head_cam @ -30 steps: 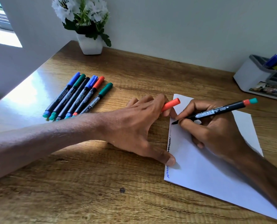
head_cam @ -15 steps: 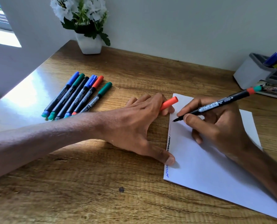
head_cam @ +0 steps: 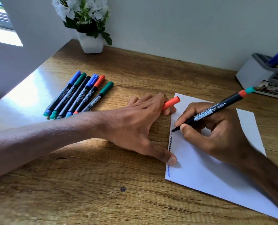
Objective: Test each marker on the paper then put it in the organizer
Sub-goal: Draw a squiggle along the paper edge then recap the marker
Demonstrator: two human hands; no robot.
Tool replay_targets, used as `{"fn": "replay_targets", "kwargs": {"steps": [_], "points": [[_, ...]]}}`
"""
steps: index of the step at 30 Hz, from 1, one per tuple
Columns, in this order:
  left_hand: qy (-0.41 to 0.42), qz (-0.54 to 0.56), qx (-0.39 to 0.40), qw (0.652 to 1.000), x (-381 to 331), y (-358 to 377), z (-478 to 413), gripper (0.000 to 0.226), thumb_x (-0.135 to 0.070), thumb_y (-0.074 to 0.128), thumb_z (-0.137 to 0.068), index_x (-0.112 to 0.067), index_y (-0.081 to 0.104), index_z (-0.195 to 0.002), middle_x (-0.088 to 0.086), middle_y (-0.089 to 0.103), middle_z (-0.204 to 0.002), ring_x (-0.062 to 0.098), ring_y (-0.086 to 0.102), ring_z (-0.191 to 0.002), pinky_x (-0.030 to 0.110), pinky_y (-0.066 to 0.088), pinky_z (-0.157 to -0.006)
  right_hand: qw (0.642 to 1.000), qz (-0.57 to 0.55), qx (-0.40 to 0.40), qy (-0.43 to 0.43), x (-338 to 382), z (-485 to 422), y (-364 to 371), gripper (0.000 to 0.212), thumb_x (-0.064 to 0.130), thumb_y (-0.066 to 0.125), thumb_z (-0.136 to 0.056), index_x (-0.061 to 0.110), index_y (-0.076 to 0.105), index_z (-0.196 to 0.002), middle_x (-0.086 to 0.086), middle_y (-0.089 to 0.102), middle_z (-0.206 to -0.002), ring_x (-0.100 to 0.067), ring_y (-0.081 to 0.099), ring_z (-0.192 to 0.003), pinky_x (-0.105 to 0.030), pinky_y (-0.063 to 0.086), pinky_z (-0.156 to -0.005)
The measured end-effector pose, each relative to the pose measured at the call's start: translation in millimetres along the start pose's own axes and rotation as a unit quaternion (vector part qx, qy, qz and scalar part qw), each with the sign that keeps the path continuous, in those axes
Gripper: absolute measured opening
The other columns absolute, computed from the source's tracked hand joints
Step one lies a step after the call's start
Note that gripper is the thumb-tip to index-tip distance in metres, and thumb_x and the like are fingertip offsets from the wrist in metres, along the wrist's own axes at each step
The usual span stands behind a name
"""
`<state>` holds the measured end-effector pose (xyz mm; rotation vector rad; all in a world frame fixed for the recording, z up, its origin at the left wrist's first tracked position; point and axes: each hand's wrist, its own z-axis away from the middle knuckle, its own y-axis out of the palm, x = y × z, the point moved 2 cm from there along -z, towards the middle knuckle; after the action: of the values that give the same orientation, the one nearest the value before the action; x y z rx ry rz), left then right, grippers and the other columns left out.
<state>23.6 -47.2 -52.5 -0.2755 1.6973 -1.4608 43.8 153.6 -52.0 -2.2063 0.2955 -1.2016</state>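
Right hand pinches black marker with orange-teal end, tip at left edge of white paper sheet. Left hand holds orange plastic cap, thumb pressing sheet.

Uncapped marker, tip seemingly on paper; six capped markers grouped.

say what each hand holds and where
Right hand: uncapped marker, low on the barrel near the tip. Left hand: orange cap, one end between its fingers.
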Motion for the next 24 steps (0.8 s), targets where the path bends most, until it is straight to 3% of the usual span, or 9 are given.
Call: {"fn": "replay_targets", "kwargs": {"steps": [4,9,16,24], "points": [[-0.002,-0.003,0.003,1.0,-0.1,0.0,-0.3,0.091,-0.079,0.076,-0.064,-0.027,0.035,-0.128,-0.028,0.037,-0.121,0.002,0.037,-0.117,0.036,0.034,-0.111,1.0,0.008,0.006,-0.006,-0.5,0.3,1.2,0.01,0.001,0.07,-0.075,0.009,0.076,-0.078,0.001,0.07,-0.071,-0.025,0.059,-0.053,-0.039,0.048,-0.046],[-0.002,-0.004,0.001,1.0,-0.1,-0.1,-0.3,0.091,-0.079,0.076,-0.064,-0.026,0.035,-0.126,-0.029,0.037,-0.119,0.002,0.038,-0.117,0.039,0.035,-0.11,1.0,0.016,-0.02,0.011,-3.2,-1.2,1.0,0.01,0.005,0.069,-0.077,0.012,0.076,-0.079,-0.007,0.072,-0.073,-0.033,0.065,-0.059,-0.046,0.051,-0.048],[-0.003,-0.004,-0.003,1.0,-0.1,0.2,-0.3,0.092,-0.079,0.076,-0.064,-0.024,0.036,-0.125,-0.031,0.037,-0.116,0.002,0.038,-0.115,0.038,0.035,-0.11,0.998,0.029,-0.043,0.027,-4.4,-3.1,1.5,0.011,0.008,0.068,-0.078,0.015,0.076,-0.078,-0.006,0.072,-0.072,-0.029,0.068,-0.064,-0.046,0.053,-0.048],[-0.004,-0.002,0.003,1.0,-1.0,-0.8,-0.2,0.095,-0.079,0.077,-0.064,-0.024,0.035,-0.129,-0.023,0.041,-0.123,0.006,0.04,-0.119,0.041,0.037,-0.109,1.0,0.011,0.018,-0.013,0.7,0.5,1.2,0.011,0.0,0.069,-0.075,0.01,0.075,-0.076,-0.002,0.07,-0.069,-0.026,0.059,-0.052,-0.039,0.047,-0.047]]}}
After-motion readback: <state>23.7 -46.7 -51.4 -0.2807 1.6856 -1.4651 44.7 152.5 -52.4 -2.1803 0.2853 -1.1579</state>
